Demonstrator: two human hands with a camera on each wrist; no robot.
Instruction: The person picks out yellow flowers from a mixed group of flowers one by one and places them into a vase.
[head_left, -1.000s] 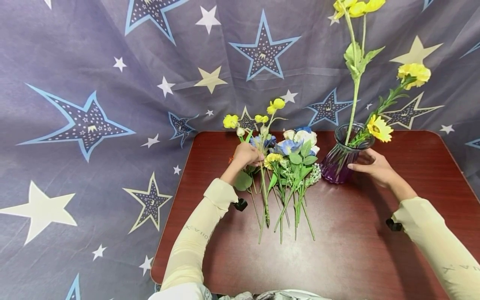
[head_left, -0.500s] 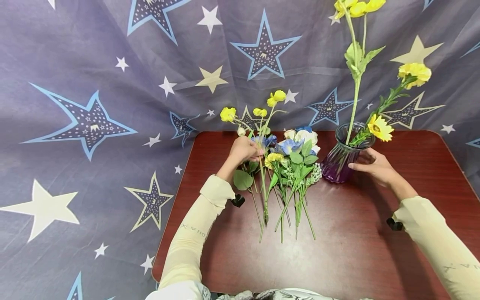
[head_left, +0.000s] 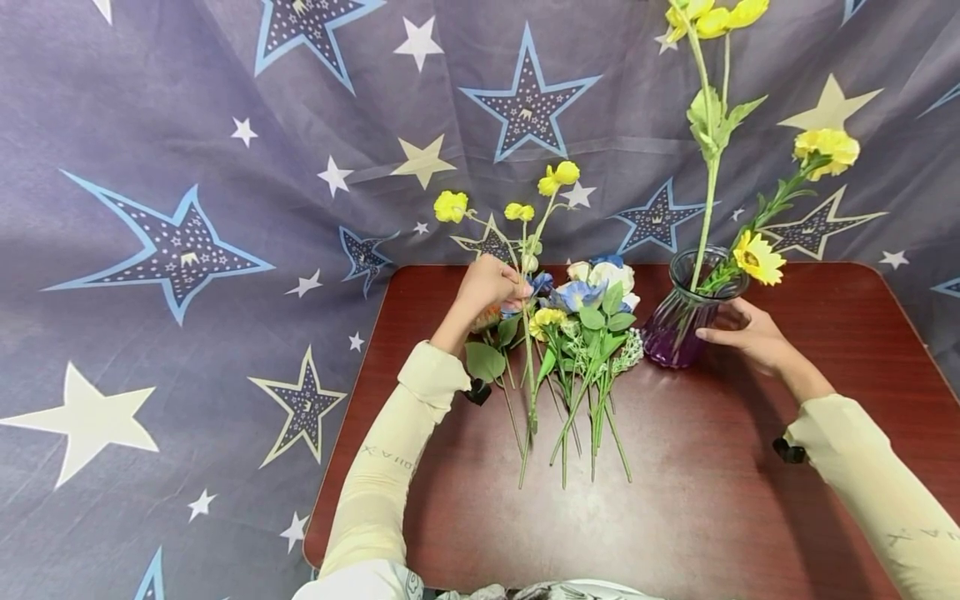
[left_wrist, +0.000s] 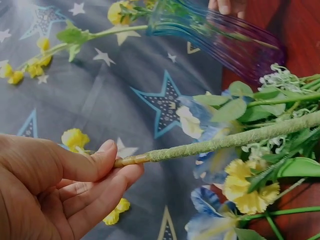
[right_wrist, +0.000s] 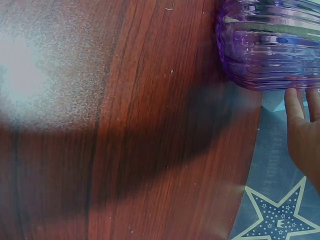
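Well, close by on the table (head_left: pixel 675 517), loose flowers (head_left: pixel 592 317) lay in a heap. Right of them, the right hand (head_left: pixel 753 337) rested against the glass-looking vase (head_left: pixel 675 340), its fingers fairly straight; that smooth wall looked slippery, perhaps breakable, best steadied round the middle. The left hand (head_left: pixel 491 292) pinched a yellow flower's stem (left_wrist: pixel 225 142) above the heap, probably light and springy, best held just under its branches. Behind hung a starry curtain (head_left: pixel 187 375).

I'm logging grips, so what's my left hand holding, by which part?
Your left hand pinches a yellow-flowered stem below its blooms, at the brownish section above the thicker green length.
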